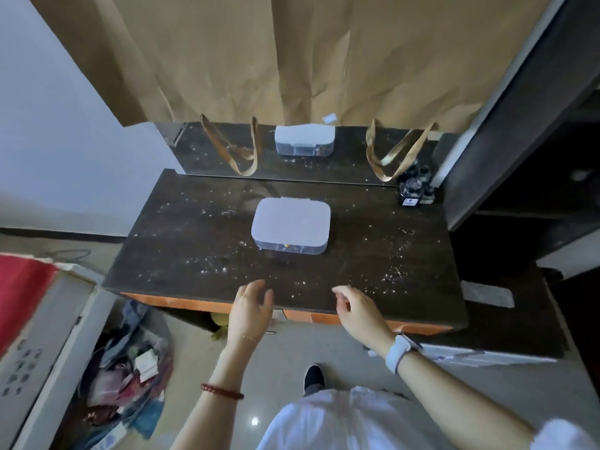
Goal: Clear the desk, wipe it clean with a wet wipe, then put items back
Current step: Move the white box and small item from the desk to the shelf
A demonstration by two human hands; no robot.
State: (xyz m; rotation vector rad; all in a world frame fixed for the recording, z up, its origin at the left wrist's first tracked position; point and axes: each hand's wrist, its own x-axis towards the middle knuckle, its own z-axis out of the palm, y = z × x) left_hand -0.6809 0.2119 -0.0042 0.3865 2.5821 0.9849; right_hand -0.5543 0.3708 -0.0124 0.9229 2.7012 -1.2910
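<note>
A dark brown desk (194, 241) speckled with white crumbs fills the middle of the head view. A white-lidded clear plastic box (291, 224) sits at its centre. Small dark bottles (414, 190) stand at the back right corner. My left hand (250, 306) hovers over the desk's front edge with relaxed fingers and holds nothing. My right hand (357, 308), a white watch on its wrist, hovers a little to the right with loosely curled fingers, also holding nothing. Both hands are short of the box.
A mirror (308, 154) behind the desk is partly covered by brown paper bags (292, 60) with hanging handles. A clear bag of clothes (130, 368) lies on the floor at left beside a white carton (39, 336). A dark cabinet (535, 125) stands at right.
</note>
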